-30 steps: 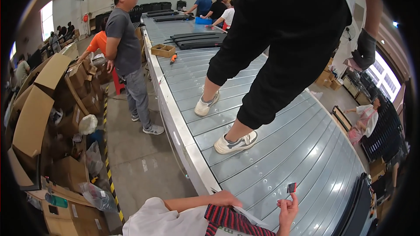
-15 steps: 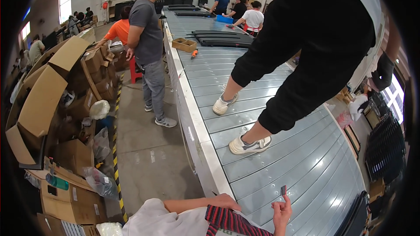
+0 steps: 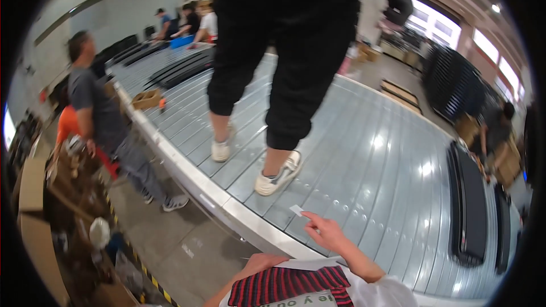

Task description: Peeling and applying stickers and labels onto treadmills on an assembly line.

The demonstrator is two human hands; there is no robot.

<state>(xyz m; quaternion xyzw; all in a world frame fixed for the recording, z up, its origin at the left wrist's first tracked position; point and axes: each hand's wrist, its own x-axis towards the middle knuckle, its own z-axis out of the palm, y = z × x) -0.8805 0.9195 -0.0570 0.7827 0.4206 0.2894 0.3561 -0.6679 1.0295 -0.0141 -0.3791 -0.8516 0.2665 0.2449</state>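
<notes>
The right hand (image 3: 325,232), in the lower centre of the frame, reaches out over the grey slatted conveyor (image 3: 387,153). Thumb and forefinger are pinched on a small pale paper slip (image 3: 296,210), which sticks out past the fingertips just above the belt surface; whether its far corner touches the slats cannot be told. The other fingers are curled in behind.

The left hand (image 3: 263,261) lies at the bottom centre, partly behind a striped red-and-black garment (image 3: 290,285). Its fingers are not visible, so their state cannot be told.

A person in black trousers stands on the conveyor directly beyond the slip, with the nearer white shoe (image 3: 278,174) close to it (the main hazard in this view). Another person in a grey shirt (image 3: 94,108) stands on the floor at centre left, beside cardboard boxes (image 3: 34,193). Dark trays (image 3: 467,204) lie on the belt at right.

Judgement: the slip is light and held only at one edge, so a firm pinch and a low, flat approach would serve best. The hand should keep short of the shoe and clear of the metal conveyor rim (image 3: 227,204).
</notes>
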